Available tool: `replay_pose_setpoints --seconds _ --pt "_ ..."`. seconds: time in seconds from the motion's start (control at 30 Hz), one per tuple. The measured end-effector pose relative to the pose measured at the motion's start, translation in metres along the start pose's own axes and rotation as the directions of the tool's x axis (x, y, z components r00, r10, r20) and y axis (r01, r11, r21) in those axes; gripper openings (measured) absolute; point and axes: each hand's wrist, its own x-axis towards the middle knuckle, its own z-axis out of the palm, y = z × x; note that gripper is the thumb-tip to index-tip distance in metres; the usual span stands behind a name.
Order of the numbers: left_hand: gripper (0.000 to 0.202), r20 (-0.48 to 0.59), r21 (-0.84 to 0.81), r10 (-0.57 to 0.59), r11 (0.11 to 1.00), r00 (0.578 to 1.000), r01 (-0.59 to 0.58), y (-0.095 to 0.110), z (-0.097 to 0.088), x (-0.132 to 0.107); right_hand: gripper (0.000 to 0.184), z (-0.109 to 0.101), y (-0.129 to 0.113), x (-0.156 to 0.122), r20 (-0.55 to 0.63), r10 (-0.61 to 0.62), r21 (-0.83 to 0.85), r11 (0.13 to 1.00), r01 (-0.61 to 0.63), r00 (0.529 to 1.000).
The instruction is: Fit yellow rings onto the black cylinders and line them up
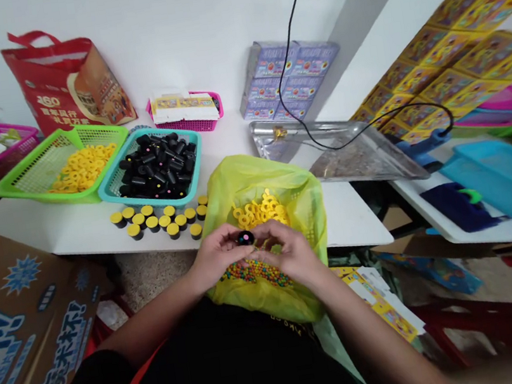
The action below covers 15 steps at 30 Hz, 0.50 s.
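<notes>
My left hand (220, 256) is closed round a small black cylinder (245, 238) with a pink dot on its end. My right hand (291, 254) is right beside it, fingers curled inward; what they hold, if anything, I cannot make out. Both hands are over a basket lined with a yellow-green bag (309, 209). Inside the bag, yellow ring-shaped pieces (261, 210) are heaped at the far side. Many small coloured beads (261, 273) lie at the near side, under my hands.
Several black pots with yellow lids (152, 223) stand on the white table (83, 227). Behind them are a turquoise basket (106, 192) of black cylinders and a green basket (25, 178) of yellow pieces. A metal tray (377, 164) is at right, crossed by a black cable (290, 20). Cardboard boxes (29, 316) stand left.
</notes>
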Motion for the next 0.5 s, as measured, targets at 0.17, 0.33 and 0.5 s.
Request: replay_pose_setpoints --seconds 0.17,0.33,0.5 --pt "0.034 -0.109 -0.062 0.047 0.997 0.993 -0.054 0.004 -0.005 -0.001 0.020 -0.017 0.024 0.024 0.013 0.038 -0.420 0.907 -0.029 0.999" --pt "0.038 -0.094 -0.145 -0.020 0.989 0.995 0.006 0.008 -0.006 0.000 0.030 0.000 0.021 0.042 0.337 0.006 -0.760 0.592 0.268 0.942" --pt "0.051 -0.044 -0.166 -0.028 0.986 0.999 0.020 0.001 -0.007 -0.002 0.025 0.002 0.033 0.034 0.438 -0.028 -0.790 0.465 0.400 0.898"
